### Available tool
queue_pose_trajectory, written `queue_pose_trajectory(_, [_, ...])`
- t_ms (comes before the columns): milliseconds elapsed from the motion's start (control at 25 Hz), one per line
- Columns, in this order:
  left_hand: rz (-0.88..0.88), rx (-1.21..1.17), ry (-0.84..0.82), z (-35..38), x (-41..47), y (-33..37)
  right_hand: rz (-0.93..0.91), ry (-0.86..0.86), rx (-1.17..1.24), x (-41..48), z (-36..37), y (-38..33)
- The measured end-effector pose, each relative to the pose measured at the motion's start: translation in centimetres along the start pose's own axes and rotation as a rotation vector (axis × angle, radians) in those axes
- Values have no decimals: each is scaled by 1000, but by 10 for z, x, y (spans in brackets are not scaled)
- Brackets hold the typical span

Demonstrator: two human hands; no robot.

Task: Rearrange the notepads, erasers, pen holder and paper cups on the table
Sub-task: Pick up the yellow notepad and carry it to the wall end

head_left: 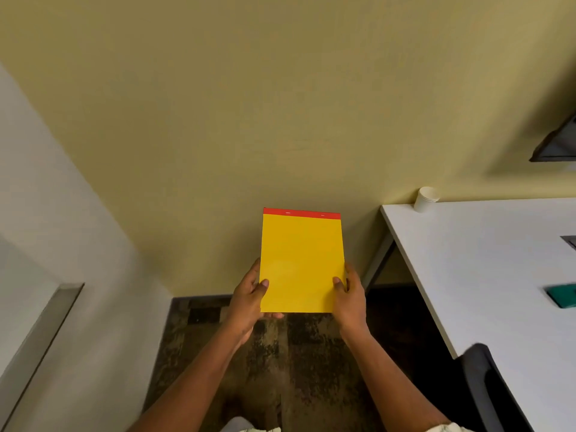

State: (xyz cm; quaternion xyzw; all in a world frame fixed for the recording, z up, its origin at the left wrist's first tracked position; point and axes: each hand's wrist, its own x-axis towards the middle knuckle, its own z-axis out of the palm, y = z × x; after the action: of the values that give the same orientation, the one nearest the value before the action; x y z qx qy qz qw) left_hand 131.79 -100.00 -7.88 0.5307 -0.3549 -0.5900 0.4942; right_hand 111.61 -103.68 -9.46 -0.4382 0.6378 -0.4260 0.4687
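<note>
A yellow notepad (301,260) with a red top strip is held flat in the air in front of me, above the dark floor and left of the table. My left hand (249,299) grips its lower left edge, thumb on top. My right hand (350,296) grips its lower right edge, thumb on top too. A stack of white paper cups (425,199) lies on its side at the far left corner of the white table (467,260). A green object (563,295), maybe an eraser or pad, lies at the table's right edge of view.
A dark chair back (486,385) stands against the table's near side. A dark object (569,241) sits on the table at the far right. A yellow wall is ahead and a white wall to the left, with patterned dark floor (280,353) below.
</note>
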Motion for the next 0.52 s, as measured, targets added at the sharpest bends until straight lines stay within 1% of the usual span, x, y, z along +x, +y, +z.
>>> queue_pose_trajectory(80, [-5,-8,-50,1,40,8,9,56,7,28,3,-3])
queue_pose_trajectory(160, [-15,-5,-150,8,92,18,2,160,11,63,5,-9])
queue_pose_trajectory(240, [-25,-7,-199,18,115,30,11,208,19,78,1,-18])
queue_pose_trajectory(440, [-120,-28,-435,40,199,59,65,470,68,112,-3,-42])
queue_pose_trajectory(520, [-170,1,-533,55,223,66,85,568,84,119,-10,-48])
